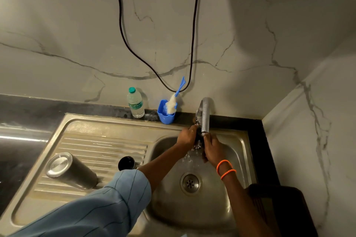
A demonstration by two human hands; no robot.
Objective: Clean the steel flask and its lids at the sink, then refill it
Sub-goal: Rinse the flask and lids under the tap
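Under the spout of the steel tap both hands meet around one small dark lid, held in the running water above the sink basin. The left hand curls its fingers round the lid's left side; the right hand wraps it from the right, with two orange bands on that wrist. How much of the lid each hand covers cannot be told, since spray and fingers hide it.

Left of the tap, on the ribbed drainboard, the steel flask stands upside down, base upward. Between the flask and the tap stands a second dark lid, so two lids in all.

Behind the drainboard, on the dark worktop, stands one clear plastic water bottle with a green cap. Just left of the tap sits one blue cup holding a single blue-handled bottle brush, bristles down.
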